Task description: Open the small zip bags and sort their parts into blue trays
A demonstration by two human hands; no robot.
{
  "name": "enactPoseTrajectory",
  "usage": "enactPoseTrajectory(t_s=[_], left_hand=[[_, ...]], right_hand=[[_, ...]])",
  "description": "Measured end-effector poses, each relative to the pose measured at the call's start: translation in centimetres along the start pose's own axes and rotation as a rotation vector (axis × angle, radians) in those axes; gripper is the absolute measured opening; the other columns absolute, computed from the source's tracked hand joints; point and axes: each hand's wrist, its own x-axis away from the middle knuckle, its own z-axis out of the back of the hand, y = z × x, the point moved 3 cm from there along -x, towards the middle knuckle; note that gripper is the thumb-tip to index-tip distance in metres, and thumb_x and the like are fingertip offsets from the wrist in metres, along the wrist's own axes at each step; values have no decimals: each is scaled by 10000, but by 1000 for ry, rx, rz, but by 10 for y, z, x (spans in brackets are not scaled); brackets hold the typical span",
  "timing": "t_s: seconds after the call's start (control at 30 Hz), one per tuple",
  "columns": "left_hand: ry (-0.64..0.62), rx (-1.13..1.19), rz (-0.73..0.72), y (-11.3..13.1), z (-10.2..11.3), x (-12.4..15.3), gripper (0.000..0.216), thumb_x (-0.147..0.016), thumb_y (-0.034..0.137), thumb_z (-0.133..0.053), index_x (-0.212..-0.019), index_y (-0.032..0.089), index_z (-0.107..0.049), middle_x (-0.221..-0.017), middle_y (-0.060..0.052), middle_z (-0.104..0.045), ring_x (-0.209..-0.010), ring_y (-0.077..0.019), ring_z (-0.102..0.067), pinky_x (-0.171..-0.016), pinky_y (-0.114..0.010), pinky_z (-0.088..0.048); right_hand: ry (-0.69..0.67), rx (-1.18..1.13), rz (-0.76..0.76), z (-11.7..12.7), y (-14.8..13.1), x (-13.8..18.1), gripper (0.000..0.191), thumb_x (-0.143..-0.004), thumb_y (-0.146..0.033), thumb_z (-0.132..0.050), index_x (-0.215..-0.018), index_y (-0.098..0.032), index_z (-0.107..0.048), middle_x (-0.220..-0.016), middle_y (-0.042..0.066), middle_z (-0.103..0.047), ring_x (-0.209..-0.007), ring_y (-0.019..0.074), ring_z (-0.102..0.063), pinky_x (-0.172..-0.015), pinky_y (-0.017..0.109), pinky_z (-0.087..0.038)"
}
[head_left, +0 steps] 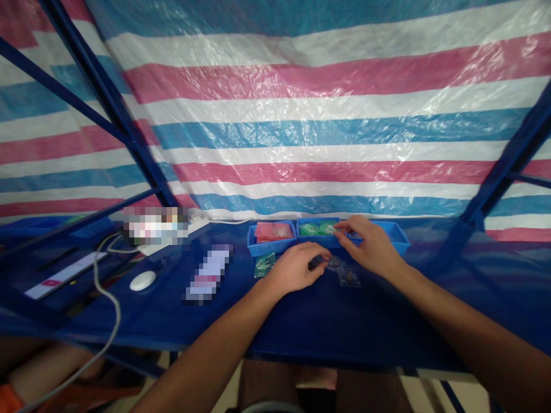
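Observation:
My left hand (301, 267) is curled low over the blue table, its thumb and fingertips closed at the edge of a small clear plastic bag (334, 264). A second clear bag (350, 278) with small brownish contents lies just beside it. My right hand (371, 245) hovers at the front of the middle blue bin (318, 241), thumb and index finger pinched near the green packets (316, 229) inside. Whatever sits between those fingertips is too small to make out. Left of my left hand, a green packet (264, 265) lies flat on the table.
A blue bin (271, 247) with pink packets stands at left; another blue bin (395, 234) is partly behind my right hand. Farther left are a blurred-out phone-like object (209, 274), a white mouse (143, 280) and a white cable (116, 312). Blue frame posts and striped sheeting enclose the table.

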Motion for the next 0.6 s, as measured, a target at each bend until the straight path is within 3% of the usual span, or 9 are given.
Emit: enactPoseTrajectory(t_s=[0.13, 0.3, 0.43, 0.6], left_hand=[[-78, 25, -57, 2, -4, 0, 357, -954, 343, -707, -1286, 216, -744, -1406, -117, -710, -1347, -272, -651, -1180, -399, -487], [-94, -6, -8, -4, -6, -2, 310, -966, 208, -642, -1245, 230, -775, -1207, -77, -804, -1111, -238, -767, -1020, -348, -574], [-3, -50, 49, -4, 1, -2, 299, -924, 132, -625, -1159, 212, -792, -1125, -48, -824, -1004, -222, -787, -961, -329, -585], [254, 61, 139, 0, 14, -2, 257, -972, 173, -604, -1174, 206, -758, -1107, -50, -821, -983, -198, -788, -927, -309, -609]], right_hand=[[-25, -24, 17, -5, -6, 2, 169, -1028, -309, -589, -1140, -240, -696, -943, 79, -702, -930, 281, -679, -864, 451, -551], [-44, -38, 9, -8, -9, 3, 170, -1032, -306, -580, -1128, -244, -705, -923, 71, -699, -901, 275, -682, -824, 441, -551], [-24, -50, 2, -7, -11, 3, 165, -1034, -317, -578, -1099, -245, -712, -892, 67, -695, -874, 271, -681, -798, 433, -552], [-100, -227, -88, -14, -13, 6, 215, -1010, -399, -650, -1177, -274, -706, -1022, 72, -734, -910, 258, -714, -818, 431, -586]])
